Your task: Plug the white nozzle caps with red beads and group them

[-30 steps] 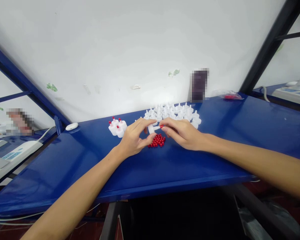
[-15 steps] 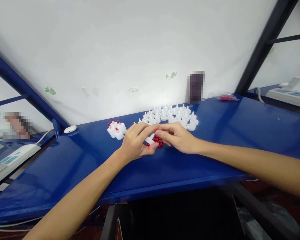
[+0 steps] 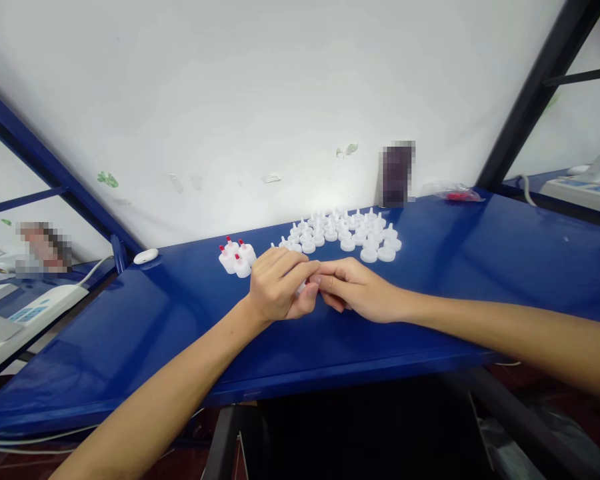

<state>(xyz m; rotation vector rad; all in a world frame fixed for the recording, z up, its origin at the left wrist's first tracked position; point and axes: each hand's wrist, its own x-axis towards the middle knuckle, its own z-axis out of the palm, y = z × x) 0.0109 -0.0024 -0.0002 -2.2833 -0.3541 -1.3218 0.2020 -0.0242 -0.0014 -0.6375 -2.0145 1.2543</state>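
My left hand (image 3: 279,285) and my right hand (image 3: 356,289) meet fingertip to fingertip low over the blue table (image 3: 455,280). The left fingers are curled round a small white cap, of which only a sliver shows. The right fingers are pinched against it; what they hold is hidden. The hands cover the pile of small red beads. Just beyond them lies a cluster of several white nozzle caps (image 3: 345,233). To the left stand three white caps with red tips (image 3: 236,257).
A white oval object (image 3: 145,255) lies at the table's back left. A clear bag with red bits (image 3: 455,194) and a dark blurred object (image 3: 397,173) stand by the white wall. Power strips lie on neighbouring tables left and right. A black frame post rises at right.
Both hands have dropped lower and closer together. The white cap and the red bead pile, visible before, are now hidden under the fingers.
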